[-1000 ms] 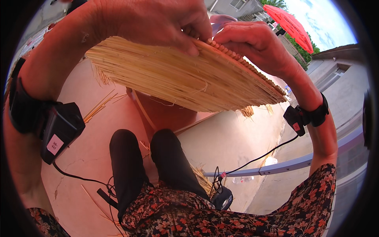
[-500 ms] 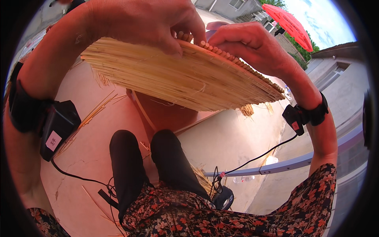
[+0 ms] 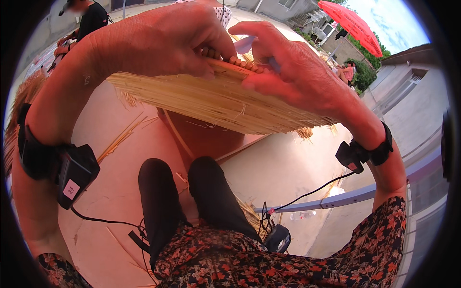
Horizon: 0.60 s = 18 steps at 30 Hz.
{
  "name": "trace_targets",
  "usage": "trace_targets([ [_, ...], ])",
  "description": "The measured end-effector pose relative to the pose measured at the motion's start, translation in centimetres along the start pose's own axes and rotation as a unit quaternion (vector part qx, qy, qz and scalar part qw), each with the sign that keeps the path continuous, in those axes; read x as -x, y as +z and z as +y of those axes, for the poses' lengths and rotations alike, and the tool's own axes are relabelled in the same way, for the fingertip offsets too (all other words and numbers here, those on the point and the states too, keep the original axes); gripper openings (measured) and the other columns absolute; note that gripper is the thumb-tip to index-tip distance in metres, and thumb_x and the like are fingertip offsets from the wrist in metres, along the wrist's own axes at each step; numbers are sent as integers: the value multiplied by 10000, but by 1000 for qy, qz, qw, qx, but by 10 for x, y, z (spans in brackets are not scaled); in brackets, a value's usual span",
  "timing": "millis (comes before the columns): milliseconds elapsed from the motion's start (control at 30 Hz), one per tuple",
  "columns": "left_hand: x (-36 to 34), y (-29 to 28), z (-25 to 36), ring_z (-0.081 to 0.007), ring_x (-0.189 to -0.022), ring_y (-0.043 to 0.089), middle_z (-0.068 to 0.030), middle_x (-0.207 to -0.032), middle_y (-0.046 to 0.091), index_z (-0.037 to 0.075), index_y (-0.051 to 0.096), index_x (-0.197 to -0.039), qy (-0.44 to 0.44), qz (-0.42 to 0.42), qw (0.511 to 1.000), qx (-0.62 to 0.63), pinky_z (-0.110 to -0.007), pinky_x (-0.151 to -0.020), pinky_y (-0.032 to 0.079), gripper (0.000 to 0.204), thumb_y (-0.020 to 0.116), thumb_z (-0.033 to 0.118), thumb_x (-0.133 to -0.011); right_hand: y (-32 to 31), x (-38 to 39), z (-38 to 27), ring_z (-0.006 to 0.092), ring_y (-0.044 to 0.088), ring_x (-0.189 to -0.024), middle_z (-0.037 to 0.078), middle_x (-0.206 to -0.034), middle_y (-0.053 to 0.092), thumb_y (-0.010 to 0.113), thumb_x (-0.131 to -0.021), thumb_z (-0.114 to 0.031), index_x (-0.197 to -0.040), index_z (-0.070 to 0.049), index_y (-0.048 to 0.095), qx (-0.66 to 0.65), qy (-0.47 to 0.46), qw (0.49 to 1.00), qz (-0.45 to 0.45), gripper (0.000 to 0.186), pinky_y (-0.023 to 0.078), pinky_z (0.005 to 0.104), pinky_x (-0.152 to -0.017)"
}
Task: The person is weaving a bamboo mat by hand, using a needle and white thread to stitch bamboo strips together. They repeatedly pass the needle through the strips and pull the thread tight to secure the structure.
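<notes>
A pale straw mat [image 3: 216,103] made of close-laid stalks leans across in front of me, with cut stalk ends lined up along its top edge. My left hand [image 3: 168,41] is closed on that edge, fingers curled over the stalk ends and thumb against the near face. Just to its right, my right hand [image 3: 300,69] straddles the same edge. Its thumb lies on the near side and its index finger is raised; the other fingers are partly hidden behind. Between the hands shows a thin lilac piece [image 3: 245,44], too little visible to name.
Beneath the mat is a reddish-brown board [image 3: 201,137]. Loose stalks [image 3: 120,139] lie on the floor at left, and cables run from both wrist devices. A grey metal bar [image 3: 345,198] crosses at right. Other people [image 3: 93,19] sit farther off; a red umbrella [image 3: 350,29] stands at far right.
My right hand has shifted down and opened wider, its index finger now lifted and its thumb on the near face. The left hand keeps its hold, and the mat's top edge sits slightly lower.
</notes>
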State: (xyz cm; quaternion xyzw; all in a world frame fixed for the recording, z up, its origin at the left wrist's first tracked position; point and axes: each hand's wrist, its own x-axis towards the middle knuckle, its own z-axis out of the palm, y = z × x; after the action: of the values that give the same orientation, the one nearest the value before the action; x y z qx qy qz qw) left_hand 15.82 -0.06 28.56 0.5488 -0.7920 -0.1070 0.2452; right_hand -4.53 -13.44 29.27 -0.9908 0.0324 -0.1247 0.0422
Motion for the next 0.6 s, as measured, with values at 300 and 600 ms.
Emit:
trace_targets([
  [300,1,11,-19,-197,-696,643,-147,-851,720,-31,703,-1116,95,52,993,-50,-309,-714,530,328,700,-23,-789,6,-3,1,446,627,-796,206,-847,639,654,-911,-221,-1232,-81,488,3,-91,995,34,387,472,502,-681],
  [600,2,35,-7,-347,-751,668,-196,-831,685,35,729,-1088,53,115,982,-138,-391,-695,526,250,711,76,-842,11,27,-8,331,648,-1037,99,-1082,689,814,-726,-78,-1381,-65,572,194,-173,937,232,698,499,434,-943],
])
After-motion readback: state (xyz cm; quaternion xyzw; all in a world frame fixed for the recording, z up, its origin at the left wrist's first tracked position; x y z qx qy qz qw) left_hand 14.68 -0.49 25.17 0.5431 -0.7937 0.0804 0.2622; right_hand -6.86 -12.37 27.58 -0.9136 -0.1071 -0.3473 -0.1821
